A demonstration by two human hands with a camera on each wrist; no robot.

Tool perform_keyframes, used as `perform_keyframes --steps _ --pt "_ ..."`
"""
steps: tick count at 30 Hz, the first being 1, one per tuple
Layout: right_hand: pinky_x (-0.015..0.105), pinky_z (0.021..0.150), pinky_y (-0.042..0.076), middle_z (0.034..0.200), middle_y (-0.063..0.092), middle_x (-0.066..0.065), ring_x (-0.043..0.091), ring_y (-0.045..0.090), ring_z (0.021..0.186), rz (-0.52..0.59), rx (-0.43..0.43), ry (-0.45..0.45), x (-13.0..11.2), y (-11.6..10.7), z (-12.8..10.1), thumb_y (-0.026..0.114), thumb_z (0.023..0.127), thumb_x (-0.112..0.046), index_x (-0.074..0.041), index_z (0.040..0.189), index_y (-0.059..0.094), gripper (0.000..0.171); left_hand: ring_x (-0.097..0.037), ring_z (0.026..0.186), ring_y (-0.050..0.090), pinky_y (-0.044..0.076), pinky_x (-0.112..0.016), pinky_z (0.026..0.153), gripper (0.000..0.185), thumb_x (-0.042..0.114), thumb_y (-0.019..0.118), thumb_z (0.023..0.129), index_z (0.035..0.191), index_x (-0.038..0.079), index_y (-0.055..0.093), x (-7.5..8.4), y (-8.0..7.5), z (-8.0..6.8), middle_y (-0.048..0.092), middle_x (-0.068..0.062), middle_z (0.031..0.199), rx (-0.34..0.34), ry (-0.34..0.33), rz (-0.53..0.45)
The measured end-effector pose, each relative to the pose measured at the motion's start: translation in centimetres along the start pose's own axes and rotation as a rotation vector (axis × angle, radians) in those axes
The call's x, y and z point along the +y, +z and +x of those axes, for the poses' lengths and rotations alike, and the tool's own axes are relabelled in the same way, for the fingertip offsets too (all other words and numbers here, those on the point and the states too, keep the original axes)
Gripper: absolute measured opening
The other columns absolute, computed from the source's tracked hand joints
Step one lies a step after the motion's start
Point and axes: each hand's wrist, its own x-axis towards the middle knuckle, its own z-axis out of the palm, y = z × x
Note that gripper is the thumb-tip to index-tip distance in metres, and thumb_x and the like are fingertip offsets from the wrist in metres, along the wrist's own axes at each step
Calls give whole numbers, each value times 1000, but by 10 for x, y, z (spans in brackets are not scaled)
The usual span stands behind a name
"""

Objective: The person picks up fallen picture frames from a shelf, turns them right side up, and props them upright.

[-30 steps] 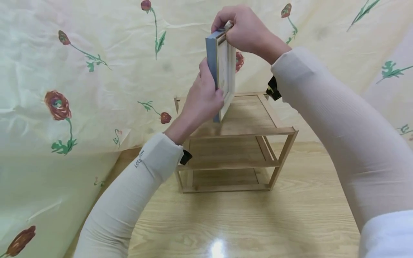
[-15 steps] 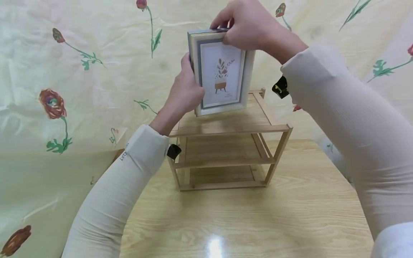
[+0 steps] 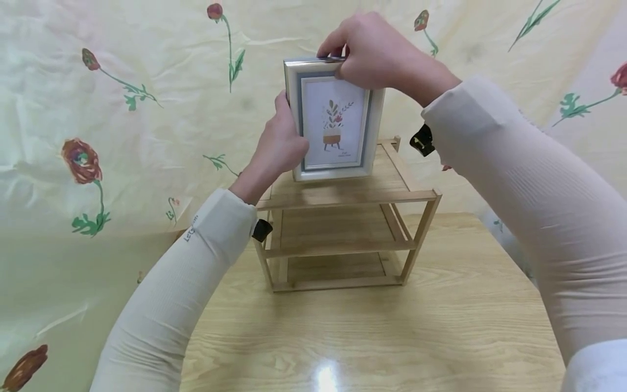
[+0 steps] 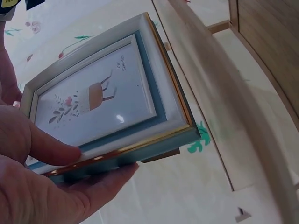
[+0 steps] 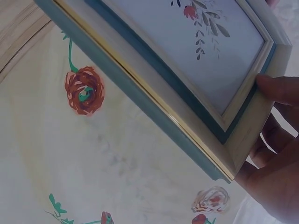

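Note:
A picture frame [image 3: 336, 121], cream and blue with a gold line along its edge, is held upright above the top shelf of a small wooden rack [image 3: 352, 198]. Its front, showing a potted-plant print, faces the head camera. My left hand [image 3: 281, 142] grips its left side, thumb on the front border and fingers behind, as the left wrist view shows. At the top edge, my right hand [image 3: 374, 51] pinches the frame near its right corner. In the right wrist view the right thumb [image 5: 280, 89] lies on the front border.
The three-tier rack stands on a light wood-grain table [image 3: 372, 337]. Behind and to the left hangs a cream sheet [image 3: 161, 49] printed with red flowers. Dark wrist devices [image 3: 262, 230] sit at both cuffs.
The picture frame has turned from edge-on to face the head camera, both hands still holding it. Over the last half second it has lowered slightly and tilted a little.

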Motion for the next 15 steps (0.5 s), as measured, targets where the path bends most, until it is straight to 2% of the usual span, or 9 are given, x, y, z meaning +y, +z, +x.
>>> perform_keyframes --steps 7,11,15 --pt "33 74 46 113 61 11 23 53 96 13 -8 9 2 3 6 44 90 -1 -11 127 65 45 -21 119 56 48 -36 97 86 -3 54 88 152 19 0 -1 -1 5 50 -11 139 6 -24 39" --pt "33 75 46 113 62 11 24 53 96 41 -44 1 -2 11 11 45 89 1 -11 128 65 46 -21 120 55 48 -36 97 88 -3 54 89 152 18 -2 -9 -1 4 48 -11 140 0 -59 54" --pt "38 80 48 117 62 14 27 53 98 44 -61 -19 -6 18 12 43 90 3 -9 130 63 46 -21 116 55 49 -35 90 88 -3 54 88 152 17 -2 -16 2 2 48 -12 139 6 -86 71"
